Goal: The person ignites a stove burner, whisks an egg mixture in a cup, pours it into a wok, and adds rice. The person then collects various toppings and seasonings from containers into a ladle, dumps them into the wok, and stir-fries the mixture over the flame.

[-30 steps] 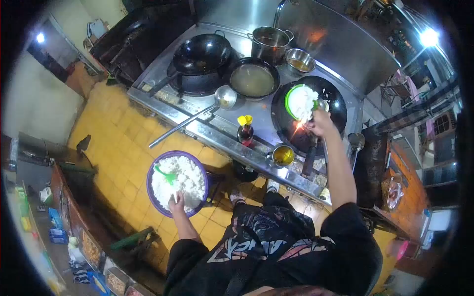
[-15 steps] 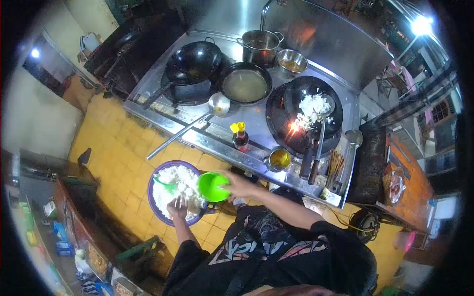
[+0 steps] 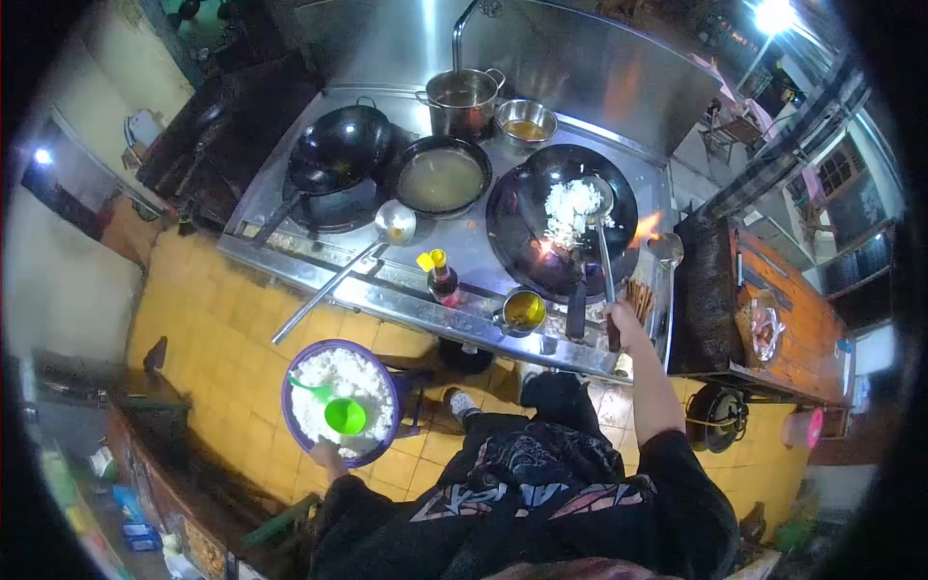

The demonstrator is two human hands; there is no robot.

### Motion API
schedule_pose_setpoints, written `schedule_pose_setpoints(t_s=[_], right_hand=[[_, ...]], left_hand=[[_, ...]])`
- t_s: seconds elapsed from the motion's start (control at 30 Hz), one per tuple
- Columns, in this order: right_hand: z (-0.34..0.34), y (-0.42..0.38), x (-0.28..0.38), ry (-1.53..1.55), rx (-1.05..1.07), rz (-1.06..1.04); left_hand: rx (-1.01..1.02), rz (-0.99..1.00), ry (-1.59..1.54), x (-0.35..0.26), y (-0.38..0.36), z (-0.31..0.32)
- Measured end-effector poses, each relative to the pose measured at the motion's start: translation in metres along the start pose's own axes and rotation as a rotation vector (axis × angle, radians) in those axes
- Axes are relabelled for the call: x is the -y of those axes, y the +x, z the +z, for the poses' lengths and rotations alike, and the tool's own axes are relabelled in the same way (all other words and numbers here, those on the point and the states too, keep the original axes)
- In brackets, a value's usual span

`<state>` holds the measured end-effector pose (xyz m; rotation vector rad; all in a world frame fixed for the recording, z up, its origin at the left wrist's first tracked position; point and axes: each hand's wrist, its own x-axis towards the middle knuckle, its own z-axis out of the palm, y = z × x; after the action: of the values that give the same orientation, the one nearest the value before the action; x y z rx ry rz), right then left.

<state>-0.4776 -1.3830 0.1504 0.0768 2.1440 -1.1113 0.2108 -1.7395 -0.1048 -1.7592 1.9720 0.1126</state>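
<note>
My right hand (image 3: 626,323) is closed around the dark handle end of a long metal ladle (image 3: 607,261), whose bowl rests in the wok (image 3: 522,198) against a heap of white rice (image 3: 572,210). At the near-left edge of a purple basin (image 3: 289,411) is my left hand (image 3: 327,452); its fingers are too small and blurred to show whether they grip the rim. White rice (image 3: 333,372) fills the basin. On that rice sit a bright green bowl (image 3: 345,417) and a green scoop (image 3: 311,388).
Flames (image 3: 648,228) rise beside the wok. A sauce bottle (image 3: 443,280) and a cup of yellow liquid (image 3: 523,310) stand along the stove's front. Another ladle (image 3: 329,290) overhangs that edge. Behind are a pan of liquid (image 3: 441,177), a black wok (image 3: 338,147) and a pot (image 3: 462,101).
My right hand has let go of the green bowl, now on the basin's rice, and taken the ladle handle. My left hand has moved from the rice to the basin's edge. The view has shifted.
</note>
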Motion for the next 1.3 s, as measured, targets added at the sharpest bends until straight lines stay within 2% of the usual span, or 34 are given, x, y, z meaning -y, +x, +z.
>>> schedule_pose_setpoints(t_s=[0.03, 0.1, 0.13, 0.17, 0.2, 0.23, 0.27, 0.33, 0.37, 0.4, 0.43, 0.47, 0.5, 0.57, 0.6, 0.63, 0.7, 0.73, 0.77, 0.8, 0.83, 0.87, 0.9, 0.93, 0.97, 1.0, 1.03, 1.07, 1.1, 1.17, 1.2, 1.23, 1.3], right_hand=[[-0.003, 0.011, -0.008, 0.044, 0.066, -0.022], [-0.014, 0.022, -0.018, 0.084, 0.147, -0.056], [-0.019, 0.021, -0.032, -0.390, -0.151, -0.389], [-0.020, 0.020, -0.042, -0.857, -0.457, -0.721], [-0.023, 0.013, -0.037, -0.852, -0.446, -0.733], [-0.029, -0.013, -0.021, -0.881, -0.472, -0.585], [-0.034, -0.037, -0.009, -0.910, -0.497, -0.431], [-0.032, -0.068, 0.009, -0.794, -0.468, -0.440], [-0.033, -0.073, 0.010, -0.681, -0.449, -0.443], [-0.028, -0.047, -0.024, -0.603, -0.575, -0.748], [-0.025, -0.034, -0.032, -0.598, -0.576, -0.741], [-0.022, -0.028, -0.038, -0.581, -0.416, -0.607], [-0.022, -0.023, -0.044, -0.563, -0.256, -0.474], [-0.028, -0.026, -0.027, -0.580, -0.237, -0.478], [-0.033, -0.022, -0.017, -0.596, -0.226, -0.499], [-0.034, -0.014, -0.019, -0.595, -0.229, -0.513], [-0.024, -0.004, -0.043, -0.525, -0.381, -0.638], [-0.025, -0.018, -0.028, -0.583, -0.381, -0.502], [-0.033, -0.008, -0.021, -0.589, -0.376, -0.506], [-0.039, 0.003, -0.015, -0.603, -0.271, -0.490], [-0.046, 0.010, -0.012, -0.612, -0.171, -0.475], [-0.046, 0.008, -0.011, -0.595, -0.240, -0.572], [-0.046, 0.011, -0.012, -0.593, -0.242, -0.578], [-0.041, 0.017, -0.015, -0.567, -0.305, -0.620], [-0.035, 0.022, -0.022, -0.545, -0.363, -0.654], [-0.037, 0.038, -0.031, -0.550, -0.354, -0.644], [-0.042, 0.066, -0.036, -0.669, -0.310, -0.736], [-0.047, 0.080, -0.038, -0.782, -0.273, -0.833], [-0.057, 0.058, -0.025, -0.779, -0.282, -0.833], [-0.080, -0.018, 0.014, -0.878, -0.339, -0.956], [-0.075, -0.007, -0.013, -0.709, -0.469, -0.895], [-0.074, -0.007, -0.033, -0.708, -0.472, -0.897], [-0.079, -0.010, -0.061, -0.940, -0.410, -0.775]], left_hand=[[-0.007, -0.008, 0.000, -0.002, 0.001, -0.004], [0.056, 0.016, 0.227, -0.031, -0.015, -0.043], [-0.307, -0.357, -0.598, -0.054, -0.060, -0.081], [-0.488, -0.372, -0.354, -0.068, -0.076, -0.089], [-0.474, -0.300, -0.439, -0.066, -0.078, -0.089], [-0.458, -0.224, -0.522, -0.064, -0.082, -0.092], [-0.458, -0.234, -0.516, -0.059, -0.090, -0.096], [-0.049, -0.190, -0.544, -0.056, -0.097, -0.118], [-0.064, -0.191, -0.546, -0.054, -0.087, -0.115], [-0.080, -0.319, -0.580, -0.052, -0.080, -0.109], [-0.090, -0.445, -0.608, -0.050, -0.077, -0.094], [-0.574, -0.362, -0.540, -0.060, -0.086, -0.083], [-0.572, -0.359, -0.535, -0.059, -0.086, -0.082], [-0.510, -0.157, -0.178, -0.072, -0.094, -0.113], [-0.009, -0.064, -0.124, -0.081, -0.102, -0.150], [-0.084, -0.174, -0.434, -0.087, -0.097, -0.148], [-0.595, -0.113, -0.681, -0.104, -0.091, -0.135], [-0.600, -0.117, -0.681, -0.112, -0.091, -0.141], [-0.505, -0.157, -0.734, -0.126, -0.092, -0.151], [-0.405, -0.200, -0.781, -0.141, -0.102, -0.169], [-0.533, -0.075, -0.529, -0.167, -0.123, -0.197], [-0.684, 0.059, -0.633, -0.187, -0.129, -0.203], [-0.666, 0.125, -0.628, -0.212, -0.123, -0.202], [-0.627, 0.380, -0.750, -0.240, -0.139, -0.224], [-0.513, 0.410, -0.688, -0.281, -0.161, -0.251], [-0.537, 0.631, -0.503, -0.304, -0.154, -0.236], [-0.325, 0.687, -0.654, -0.342, -0.215, -0.289], [-0.286, 0.854, -1.002, -0.375, -0.236, -0.290], [-0.160, 0.876, -0.978, -0.397, -0.262, -0.307], [-0.381, 1.160, -0.658, -0.441, -0.267, -0.304], [-0.497, 1.199, -0.622, -0.459, -0.270, -0.303], [-0.611, 1.235, -0.586, -0.472, -0.271, -0.301], [-0.627, 1.232, -0.542, -0.494, -0.264, -0.296]])
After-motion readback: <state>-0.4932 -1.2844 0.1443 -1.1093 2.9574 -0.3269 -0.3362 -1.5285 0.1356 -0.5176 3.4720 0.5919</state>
